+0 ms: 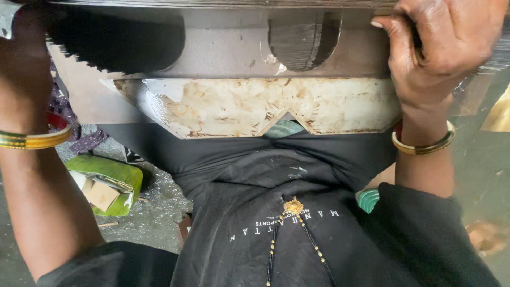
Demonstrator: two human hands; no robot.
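**Both hands on a stack of die-cut cardboard sheets**

We look straight down our own front. A thick stack of flat cardboard sheets [297, 40] spans the far part of the view from left to right, held at chest level against our body. The sheets are grey-brown, with half-round cut-outs along the far edge and an angled flap profile on the near edge. The lowest visible panel [249, 106] shows a pale, mottled surface with a V-shaped notch at its near centre.

Our right hand [441, 48] sits at the far right. Its fingers are curled together over the edge of the stack, with the thumb pressed against the sheet face, so the hand is clamped on the stack. A gold bangle [423, 146] circles this wrist.

Our left hand is at the far left edge of the view. Only the wrist and forearm show clearly; the fingers are cut off by the frame and blurred, so we cannot tell how they are set. This wrist carries a gold and red bangle [37, 139] and lies against the left end of the stack.

Below the stack we see our black shirt [276, 186] and a beaded chain with a gold pendant [293, 205]. On the grey floor to the near left lies a green bag [114, 178] with a small cardboard piece [101, 195] in it.
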